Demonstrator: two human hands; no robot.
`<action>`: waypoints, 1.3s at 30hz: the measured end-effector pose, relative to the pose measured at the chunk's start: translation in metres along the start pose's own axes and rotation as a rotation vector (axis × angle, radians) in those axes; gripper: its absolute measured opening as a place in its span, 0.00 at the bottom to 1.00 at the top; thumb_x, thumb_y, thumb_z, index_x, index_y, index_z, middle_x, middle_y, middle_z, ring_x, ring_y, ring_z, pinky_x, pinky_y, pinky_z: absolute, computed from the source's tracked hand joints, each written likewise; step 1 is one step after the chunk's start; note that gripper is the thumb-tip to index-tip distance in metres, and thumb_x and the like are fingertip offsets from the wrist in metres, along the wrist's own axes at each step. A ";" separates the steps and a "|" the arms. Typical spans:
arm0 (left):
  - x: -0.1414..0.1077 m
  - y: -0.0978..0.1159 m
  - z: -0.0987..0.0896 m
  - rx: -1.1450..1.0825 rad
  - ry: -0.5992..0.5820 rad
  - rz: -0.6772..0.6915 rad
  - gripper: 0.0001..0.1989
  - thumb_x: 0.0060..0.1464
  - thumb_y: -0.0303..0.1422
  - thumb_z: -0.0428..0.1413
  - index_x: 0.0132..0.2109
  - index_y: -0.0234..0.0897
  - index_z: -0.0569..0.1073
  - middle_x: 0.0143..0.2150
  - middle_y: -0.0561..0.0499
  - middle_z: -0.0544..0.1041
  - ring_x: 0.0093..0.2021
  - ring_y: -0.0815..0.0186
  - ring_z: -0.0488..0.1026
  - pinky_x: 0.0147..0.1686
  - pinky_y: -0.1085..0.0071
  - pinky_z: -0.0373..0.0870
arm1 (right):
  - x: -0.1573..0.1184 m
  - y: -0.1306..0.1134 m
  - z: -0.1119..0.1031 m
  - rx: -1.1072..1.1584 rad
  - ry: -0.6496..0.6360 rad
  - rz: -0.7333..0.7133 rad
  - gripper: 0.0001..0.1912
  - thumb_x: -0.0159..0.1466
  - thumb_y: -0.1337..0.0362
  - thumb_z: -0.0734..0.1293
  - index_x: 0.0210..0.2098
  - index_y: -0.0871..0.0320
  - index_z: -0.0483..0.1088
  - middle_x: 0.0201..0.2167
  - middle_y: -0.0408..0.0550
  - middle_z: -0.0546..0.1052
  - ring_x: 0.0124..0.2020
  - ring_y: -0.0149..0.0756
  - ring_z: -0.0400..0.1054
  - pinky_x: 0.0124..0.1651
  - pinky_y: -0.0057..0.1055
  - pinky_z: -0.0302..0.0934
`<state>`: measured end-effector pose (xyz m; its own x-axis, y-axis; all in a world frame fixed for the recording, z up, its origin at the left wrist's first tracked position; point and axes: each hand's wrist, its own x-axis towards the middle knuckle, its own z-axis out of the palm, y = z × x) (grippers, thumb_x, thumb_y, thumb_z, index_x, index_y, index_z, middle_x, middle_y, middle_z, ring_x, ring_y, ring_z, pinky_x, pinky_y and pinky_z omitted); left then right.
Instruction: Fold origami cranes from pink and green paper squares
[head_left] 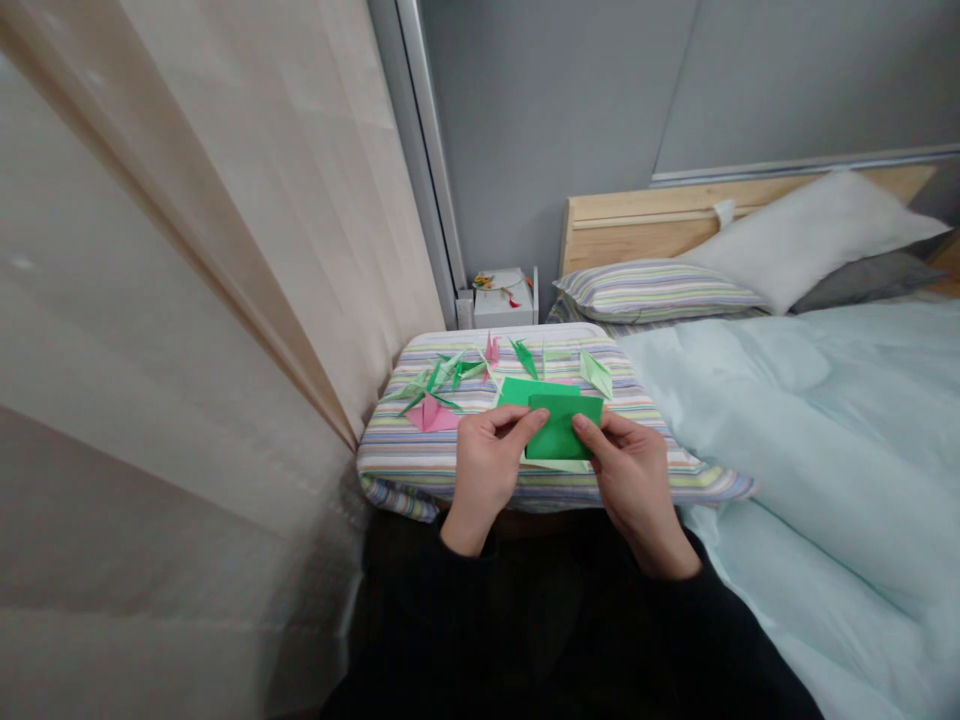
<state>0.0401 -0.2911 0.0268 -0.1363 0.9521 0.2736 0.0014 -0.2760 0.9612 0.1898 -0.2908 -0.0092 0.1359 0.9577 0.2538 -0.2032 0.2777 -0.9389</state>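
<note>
A folded piece of green origami paper (564, 428) is held up between my hands, above the striped cloth. My left hand (487, 455) pinches its left edge between thumb and fingers. On its right edge, my right hand (634, 465) grips with the thumb in front and the fingers behind. Behind it lies another green sheet (517, 390), partly hidden. Several folded paper cranes in green and pale green (450, 372) are gathered to the left, with a pink folded paper (431, 414) in front of them. A pale green folded piece (596, 373) rests at the right.
A striped cloth (409, 465) covers the small table. To the left hangs a beige curtain (225, 250). The bed with a pale blue quilt (787, 400) stands close on the right. A white bedside cabinet (504, 308) holding small items is behind the table.
</note>
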 end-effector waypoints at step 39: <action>0.004 0.001 0.002 0.002 0.035 0.002 0.11 0.48 0.35 0.67 0.24 0.34 0.79 0.20 0.56 0.70 0.23 0.73 0.62 0.25 0.74 0.59 | 0.000 -0.002 -0.001 -0.045 -0.062 0.019 0.19 0.62 0.48 0.72 0.26 0.58 0.78 0.26 0.46 0.78 0.29 0.37 0.69 0.34 0.34 0.64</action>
<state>0.0417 -0.2876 0.0287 -0.1704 0.9464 0.2744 0.0040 -0.2778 0.9606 0.1913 -0.2914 -0.0072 0.0714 0.9660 0.2485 -0.1612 0.2570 -0.9529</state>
